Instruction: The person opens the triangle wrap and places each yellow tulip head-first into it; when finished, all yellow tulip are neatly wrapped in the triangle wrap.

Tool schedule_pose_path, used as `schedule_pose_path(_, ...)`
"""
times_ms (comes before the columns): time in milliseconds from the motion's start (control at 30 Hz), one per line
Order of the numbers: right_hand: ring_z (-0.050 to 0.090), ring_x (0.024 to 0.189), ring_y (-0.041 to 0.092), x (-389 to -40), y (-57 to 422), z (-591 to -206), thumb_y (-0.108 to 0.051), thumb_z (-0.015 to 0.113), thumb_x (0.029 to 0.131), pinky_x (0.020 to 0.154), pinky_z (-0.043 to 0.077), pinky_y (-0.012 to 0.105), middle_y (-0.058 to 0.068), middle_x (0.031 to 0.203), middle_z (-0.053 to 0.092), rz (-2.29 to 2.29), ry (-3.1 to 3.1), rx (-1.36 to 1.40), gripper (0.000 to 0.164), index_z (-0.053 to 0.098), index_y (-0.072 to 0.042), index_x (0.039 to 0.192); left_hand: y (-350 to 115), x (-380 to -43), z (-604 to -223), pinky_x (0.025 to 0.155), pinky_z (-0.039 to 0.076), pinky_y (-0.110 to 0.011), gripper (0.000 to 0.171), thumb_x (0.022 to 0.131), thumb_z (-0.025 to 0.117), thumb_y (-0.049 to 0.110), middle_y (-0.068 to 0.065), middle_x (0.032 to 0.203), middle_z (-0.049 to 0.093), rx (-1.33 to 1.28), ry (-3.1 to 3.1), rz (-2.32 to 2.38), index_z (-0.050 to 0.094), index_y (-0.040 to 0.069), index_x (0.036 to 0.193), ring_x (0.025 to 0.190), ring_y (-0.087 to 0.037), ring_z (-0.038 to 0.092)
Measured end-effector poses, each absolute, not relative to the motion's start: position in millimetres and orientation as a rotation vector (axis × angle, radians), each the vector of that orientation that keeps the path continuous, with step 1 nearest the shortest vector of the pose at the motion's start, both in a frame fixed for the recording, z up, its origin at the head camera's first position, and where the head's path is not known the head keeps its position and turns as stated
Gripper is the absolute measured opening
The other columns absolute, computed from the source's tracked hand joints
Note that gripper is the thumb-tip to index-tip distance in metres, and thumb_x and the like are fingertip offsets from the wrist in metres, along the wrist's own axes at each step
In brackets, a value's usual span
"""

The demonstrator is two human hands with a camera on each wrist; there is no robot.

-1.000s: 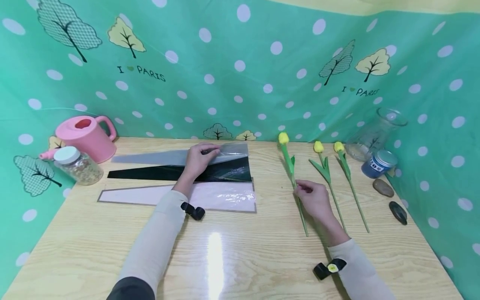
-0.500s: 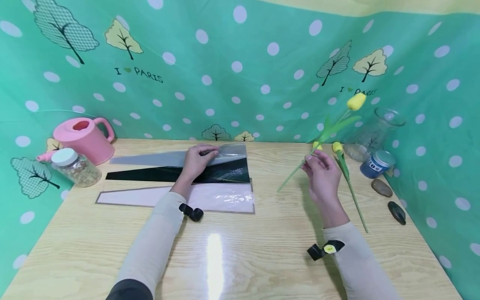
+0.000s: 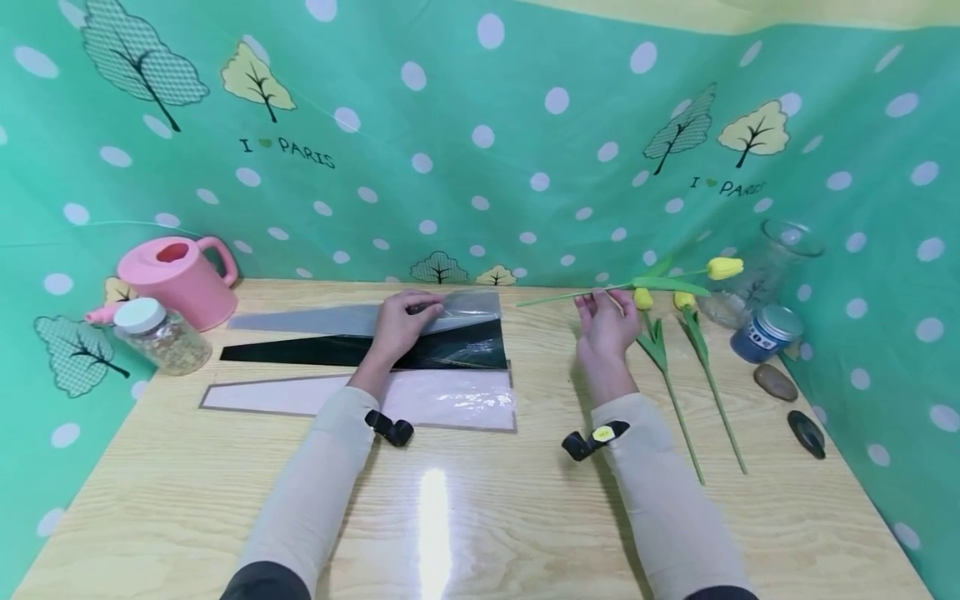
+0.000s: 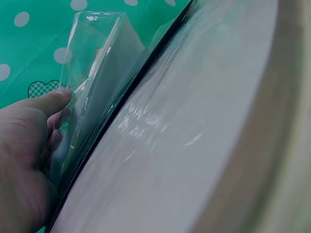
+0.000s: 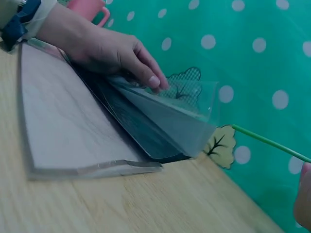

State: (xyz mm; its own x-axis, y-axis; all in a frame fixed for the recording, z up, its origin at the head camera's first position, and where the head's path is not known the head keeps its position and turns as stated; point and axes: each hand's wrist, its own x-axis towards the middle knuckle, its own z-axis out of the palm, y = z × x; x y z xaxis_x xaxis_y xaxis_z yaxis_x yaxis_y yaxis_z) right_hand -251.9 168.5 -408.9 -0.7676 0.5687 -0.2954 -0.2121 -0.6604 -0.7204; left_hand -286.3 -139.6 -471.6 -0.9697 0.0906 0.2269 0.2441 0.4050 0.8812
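Note:
My left hand (image 3: 399, 329) pinches the upper layer of a clear, grey-backed flower sleeve (image 3: 474, 307) and lifts it. In the right wrist view the raised clear film (image 5: 206, 94) stands apart from the grey backing (image 5: 167, 121). My right hand (image 3: 606, 327) holds a yellow artificial tulip (image 3: 724, 267) by its green stem, almost level above the table. Its bare stem end (image 5: 243, 129) points left at the sleeve's wide end, a small gap away. Two more yellow tulips (image 3: 642, 300) (image 3: 684, 301) lie to the right of that hand.
A black sleeve (image 3: 300, 350) and a white sleeve (image 3: 450, 398) lie nearer me. At left stand a pink watering can (image 3: 176, 279) and a jar (image 3: 168, 337). At right are a glass vase (image 3: 765, 275), a blue jar (image 3: 765, 333) and two stones (image 3: 776, 382) (image 3: 807, 434).
My right hand has picked up the leftmost tulip from the table, turned it from upright-lying to level, and brought it left and back. The left hand keeps its place on the sleeve.

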Motion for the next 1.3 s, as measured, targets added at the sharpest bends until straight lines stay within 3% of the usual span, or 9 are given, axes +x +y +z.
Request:
schedule_pose_path(233, 0.063, 0.092, 0.024, -260.9, 143.2, -426.7, 0.005, 0.064, 0.097, 0.097, 0.061, 0.037, 0.014, 0.100, 0.058, 2.432, -0.925, -0.817, 0.020, 0.050, -0.008, 0.102, -136.3, -287.8, -472.3, 0.110, 0.050, -0.046, 0.021, 0.096, 0.076, 0.024, -0.009, 0.124, 0.073, -0.305, -2.517, -1.627, 0.081, 0.017, 0.115, 0.123, -0.028, 0.064)
schedule_pose_path(433, 0.063, 0.117, 0.034, -263.1, 113.5, -439.6, 0.004, 0.064, 0.097, 0.099, 0.060, 0.035, 0.020, 0.118, 0.060, 2.502, -0.994, -0.834, 0.015, 0.054, -0.004, 0.106, -136.4, -287.2, -473.6, 0.109, 0.051, -0.046, 0.022, 0.096, 0.076, 0.024, -0.009, 0.122, 0.073, -0.309, -2.504, -1.636, 0.080, 0.015, 0.115, 0.121, -0.027, 0.065)
schedule_pose_path(533, 0.063, 0.120, 0.035, -262.8, 102.2, -443.5, 0.005, 0.065, 0.097, 0.097, 0.060, 0.034, 0.022, 0.123, 0.060, 2.549, -0.999, -0.846, 0.014, 0.054, -0.003, 0.100, -136.3, -286.3, -473.9, 0.109, 0.051, -0.045, 0.022, 0.096, 0.076, 0.023, -0.009, 0.121, 0.074, -0.316, -2.498, -1.638, 0.080, 0.015, 0.115, 0.120, -0.027, 0.066)
schedule_pose_path(700, 0.067, 0.116, 0.033, -260.5, 92.4, -446.7, 0.005, 0.067, 0.095, 0.091, 0.062, 0.029, 0.025, 0.128, 0.061, 2.574, -1.053, -0.862, 0.012, 0.058, -0.002, 0.100, -136.6, -285.3, -474.1, 0.107, 0.052, -0.044, 0.022, 0.096, 0.076, 0.023, -0.009, 0.120, 0.074, -0.314, -2.496, -1.647, 0.080, 0.014, 0.116, 0.119, -0.027, 0.066)
schedule_pose_path(967, 0.073, 0.099, 0.027, -259.0, 87.1, -450.4, 0.008, 0.071, 0.091, 0.088, 0.063, 0.029, 0.017, 0.108, 0.067, 2.542, -1.111, -0.865, 0.016, 0.060, -0.002, 0.097, -138.1, -286.4, -474.3, 0.108, 0.052, -0.044, 0.022, 0.096, 0.076, 0.023, -0.009, 0.120, 0.074, -0.300, -2.500, -1.641, 0.080, 0.014, 0.115, 0.119, -0.026, 0.066)
schedule_pose_path(1300, 0.077, 0.087, 0.021, -259.8, 81.5, -451.3, 0.000, 0.074, 0.093, 0.085, 0.064, 0.031, 0.016, 0.100, 0.074, 2.484, -1.172, -0.887, 0.015, 0.060, -0.006, 0.096, -138.4, -285.2, -472.8, 0.106, 0.053, -0.044, 0.022, 0.096, 0.075, 0.021, -0.010, 0.121, 0.074, -0.301, -2.503, -1.630, 0.080, 0.013, 0.116, 0.120, -0.027, 0.066)
